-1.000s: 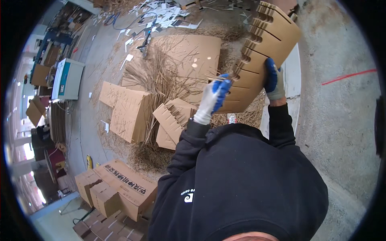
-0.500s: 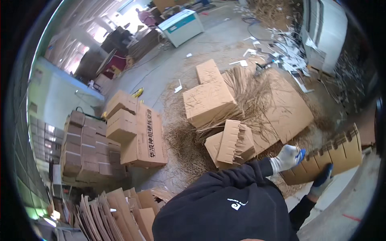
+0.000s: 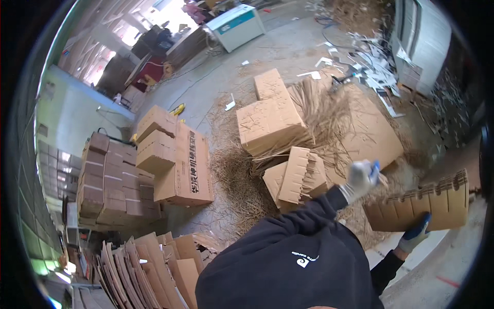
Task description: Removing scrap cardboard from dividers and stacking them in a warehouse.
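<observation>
Matt brown corrugated cardboard sheet (image 3: 419, 206); knit cloth gloves, blue rubbery palms, on both hands; rough grey concrete floor (image 3: 288, 51).

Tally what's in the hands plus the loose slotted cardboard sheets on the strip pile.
Gloved hands: 2 (left hand, right hand)
Slotted cardboard bundle, with the right hand under it: 1
Loose slotted sheets on the strips: 2, overlapping
Total: 5

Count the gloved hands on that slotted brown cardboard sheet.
2: the left gloved hand above the slotted brown cardboard sheet, contact blurred; the right gloved hand gripping its lower edge.
</observation>
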A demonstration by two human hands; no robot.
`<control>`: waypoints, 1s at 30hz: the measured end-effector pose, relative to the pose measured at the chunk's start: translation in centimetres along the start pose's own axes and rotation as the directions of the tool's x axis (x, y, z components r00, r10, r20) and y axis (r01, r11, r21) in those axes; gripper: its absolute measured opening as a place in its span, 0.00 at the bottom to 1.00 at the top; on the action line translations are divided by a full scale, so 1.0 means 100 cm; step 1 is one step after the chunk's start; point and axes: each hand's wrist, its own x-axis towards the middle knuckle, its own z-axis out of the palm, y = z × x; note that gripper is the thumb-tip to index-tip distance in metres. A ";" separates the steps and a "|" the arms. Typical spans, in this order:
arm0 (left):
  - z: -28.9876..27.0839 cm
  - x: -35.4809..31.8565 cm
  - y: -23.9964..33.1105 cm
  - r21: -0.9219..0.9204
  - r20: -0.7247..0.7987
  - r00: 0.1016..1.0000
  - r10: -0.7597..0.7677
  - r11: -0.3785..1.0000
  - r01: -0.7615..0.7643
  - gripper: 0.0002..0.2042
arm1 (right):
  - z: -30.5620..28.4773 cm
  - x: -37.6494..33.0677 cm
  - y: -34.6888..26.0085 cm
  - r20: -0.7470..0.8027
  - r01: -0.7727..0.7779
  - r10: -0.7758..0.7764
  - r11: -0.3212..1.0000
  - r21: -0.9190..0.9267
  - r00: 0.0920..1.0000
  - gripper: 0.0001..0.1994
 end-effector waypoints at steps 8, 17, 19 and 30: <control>-0.018 0.001 -0.009 -0.681 0.408 0.817 -0.408 0.460 0.570 0.20 | -0.012 0.053 -0.004 -0.109 0.162 -0.138 0.956 0.246 0.984 0.22; -0.011 -0.008 0.041 -0.654 0.719 0.664 0.203 0.521 0.549 0.51 | -0.009 0.039 -0.034 0.085 -0.048 0.001 0.834 0.549 0.996 0.31; -0.018 -0.007 0.044 -0.618 0.757 0.630 0.170 0.499 0.608 0.57 | -0.003 0.038 -0.033 0.120 -0.080 0.014 0.820 0.566 0.993 0.30; -0.023 -0.021 0.029 -0.210 0.613 0.790 -0.004 0.963 0.168 0.12 | 0.001 0.040 -0.023 0.156 -0.102 0.027 0.864 0.492 0.987 0.26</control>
